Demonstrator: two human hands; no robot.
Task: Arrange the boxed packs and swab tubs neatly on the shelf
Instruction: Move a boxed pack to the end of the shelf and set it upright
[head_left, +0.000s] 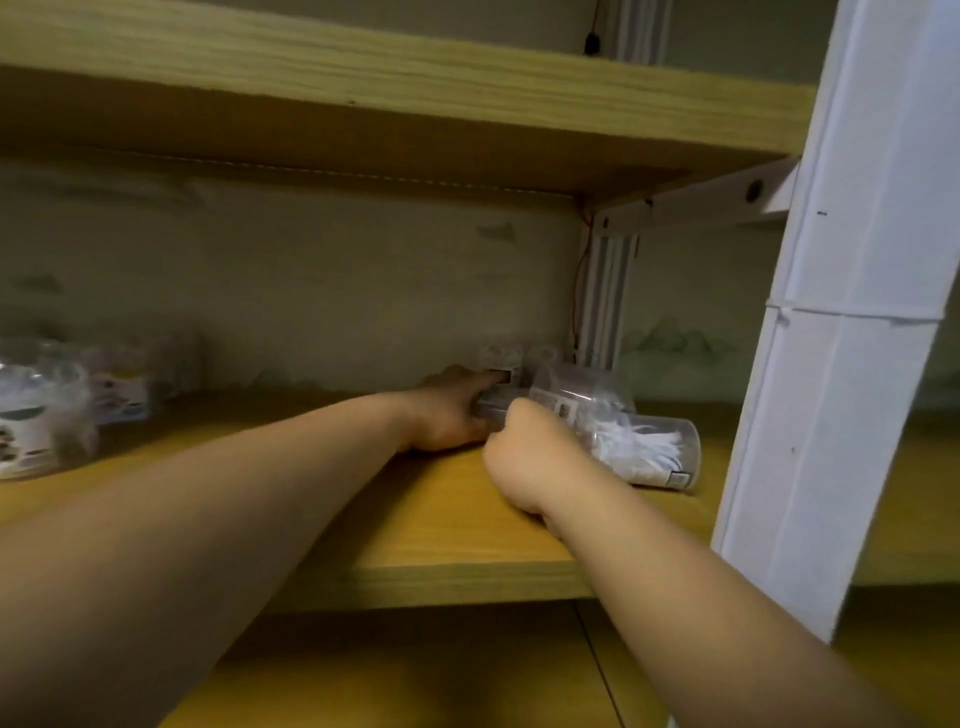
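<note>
Several clear swab tubs crowd the back right corner of the wooden shelf (322, 499). One swab tub (649, 452) lies on its side, white swabs showing through its wall. A second tub (582, 389) lies tilted behind it, and a small upright tub (501, 358) stands against the back wall. My left hand (447, 410) reaches into the corner, its fingers round the near end of a tub between both hands. My right hand (524, 457) is curled in a fist at the lying tubs' left end; its exact hold is hidden. The picture is blurred.
More clear tubs with printed labels (47, 410) stand at the shelf's left end. A white upright post (831, 364) bounds the shelf on the right, with a white bracket (691, 200) under the upper board (363, 67). A lower board (415, 670) lies below.
</note>
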